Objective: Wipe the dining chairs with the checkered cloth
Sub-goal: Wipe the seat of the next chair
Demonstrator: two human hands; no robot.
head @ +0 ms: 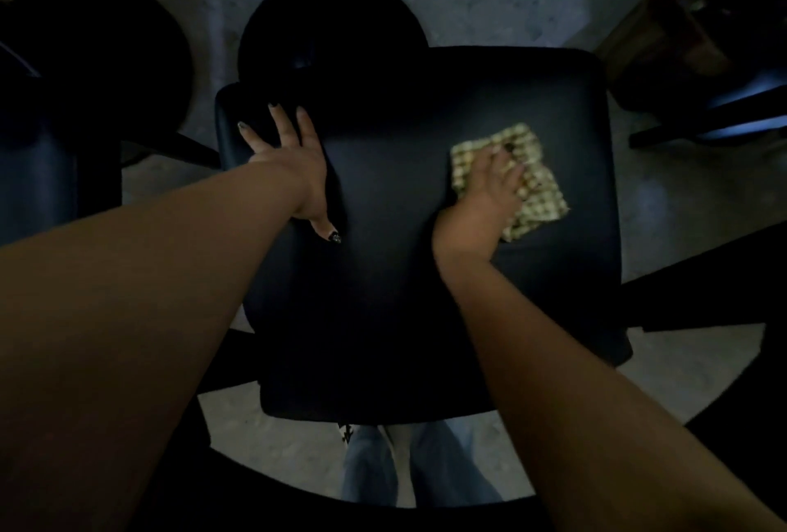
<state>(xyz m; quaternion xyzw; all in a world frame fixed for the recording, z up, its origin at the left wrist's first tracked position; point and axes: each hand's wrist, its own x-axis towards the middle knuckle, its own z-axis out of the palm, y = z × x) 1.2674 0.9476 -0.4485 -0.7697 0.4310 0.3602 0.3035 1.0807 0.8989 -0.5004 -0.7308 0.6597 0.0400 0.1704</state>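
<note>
A black padded dining chair seat point(404, 297) fills the middle of the dim view. My left hand point(294, 165) lies flat on its far left part, fingers spread and straight. On the seat's far right lies the yellow-and-white checkered cloth point(536, 191), folded. My right hand point(485, 199) presses down on the cloth with its fingers slightly bent over it.
A round black table base point(332, 33) with a post stands just beyond the seat. Another dark chair point(42, 173) is at the left, and one more chair point(724, 114) at the right. The floor point(681, 199) is grey concrete. My legs point(409, 467) stand at the seat's near edge.
</note>
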